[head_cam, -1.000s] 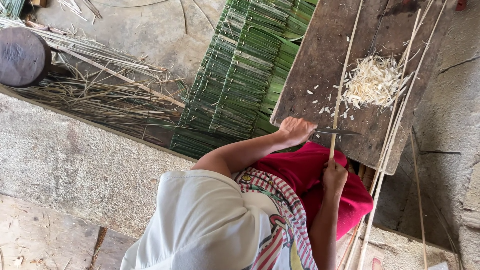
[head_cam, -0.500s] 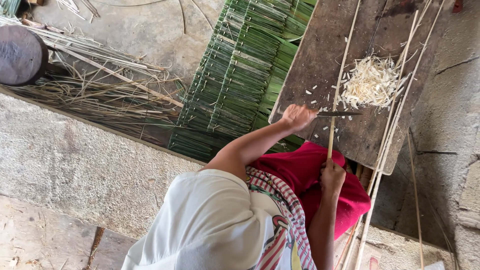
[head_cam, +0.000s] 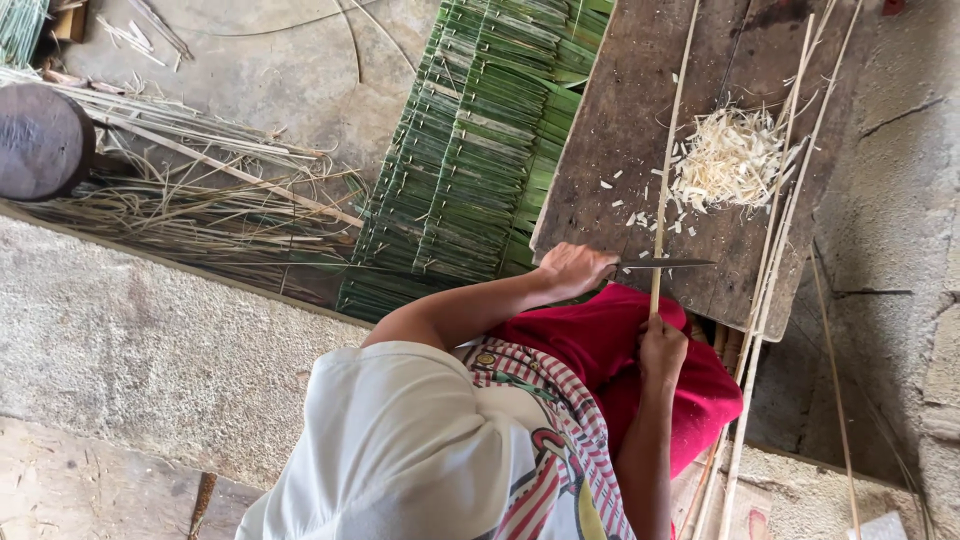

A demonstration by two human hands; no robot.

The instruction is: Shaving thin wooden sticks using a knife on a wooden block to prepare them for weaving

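Note:
My left hand (head_cam: pixel 575 268) is closed around the handle of a knife (head_cam: pixel 665 264). Its blade lies across a thin pale bamboo stick (head_cam: pixel 670 150). My right hand (head_cam: pixel 662 347) grips the near end of that stick over the red cloth (head_cam: pixel 595 335) on my lap. The stick runs away from me over a dark wooden board (head_cam: pixel 630 110). A heap of pale shavings (head_cam: pixel 735 155) lies on the board just right of the stick.
A mat of green folded leaves (head_cam: pixel 480 150) lies left of the board. More thin sticks (head_cam: pixel 775 250) run along the board's right side. Dry stalks (head_cam: pixel 180 200) and a round dark object (head_cam: pixel 35 140) are at the far left, beyond a concrete ledge (head_cam: pixel 150 350).
My left hand pushed the knife away along the stick, then drew it back toward me. My right hand kept its grip on the stick in nearly the same place.

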